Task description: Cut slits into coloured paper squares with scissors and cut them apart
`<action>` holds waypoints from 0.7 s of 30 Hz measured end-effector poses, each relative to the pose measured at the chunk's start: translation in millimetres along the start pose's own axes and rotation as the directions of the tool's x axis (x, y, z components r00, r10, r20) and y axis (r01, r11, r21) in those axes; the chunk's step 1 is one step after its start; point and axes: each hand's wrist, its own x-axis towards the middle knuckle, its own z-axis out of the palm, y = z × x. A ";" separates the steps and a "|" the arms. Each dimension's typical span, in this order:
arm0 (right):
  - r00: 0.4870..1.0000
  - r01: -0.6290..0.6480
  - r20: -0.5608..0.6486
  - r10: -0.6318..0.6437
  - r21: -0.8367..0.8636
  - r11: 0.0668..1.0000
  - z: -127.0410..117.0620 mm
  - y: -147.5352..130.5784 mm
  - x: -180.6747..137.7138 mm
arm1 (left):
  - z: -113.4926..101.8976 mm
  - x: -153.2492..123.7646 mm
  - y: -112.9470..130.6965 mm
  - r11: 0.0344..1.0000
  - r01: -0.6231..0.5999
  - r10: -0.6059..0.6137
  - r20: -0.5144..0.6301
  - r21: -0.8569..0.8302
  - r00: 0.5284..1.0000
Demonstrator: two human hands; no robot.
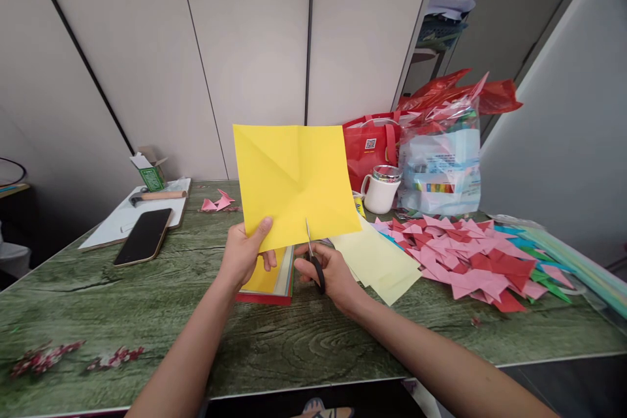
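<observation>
Bkgd: pale wall panels (255,46) behind a green wood-look table (161,326) w/ flower prints. Well L of the L hand, far side: small open box (153,176), green & white; just nearer, a white board (105,225) w/ a hammer (161,196) on it, handle pointing R. Dark-screen phone (143,236) lies face up, overlapping the board's near edge, btwn it & the L hand. Beyond the L hand, slightly L, a few pink folded papers (218,201).

L hand (245,253) grips the yellow sheet (274,170) at its lower L corner, thumb on the near face, fingers behind. Sheet's held up off the table, tilted, in front of both hands; a vert. crease & a diag. one show. Under it, btwn the hands, a stack of coloured paper (267,284), red at the bottom.

R hand (333,274) grasps black-handled scissors (318,274), fingers round the handles; blade is at the sheet's lower edge, pointing up & away. Can't tell how wide the blades are.

Just R of the R hand: pale yellow sheets (379,264), fanned. Beyond: red bag (355,157), white mug (379,194), then a stuffed clear plastic bag (441,157). Further R, a big pile of folded papers (470,261), mostly pink & red, some blue & green.
</observation>
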 end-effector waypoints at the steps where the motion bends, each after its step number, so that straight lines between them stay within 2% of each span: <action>1: 1.000 0.000 0.000 0.000 0.002 1.000 0.1 0.1 0.1 | 0.0 0.1 -0.1 1.000 0.000 0.000 -0.001 -0.002 1.000; 21: 1.000 0.005 -0.018 -0.005 -0.013 1.000 0.6 -1.7 -0.8 | 0.5 -0.1 -1.6 1.000 0.001 -0.001 0.005 -0.016 1.000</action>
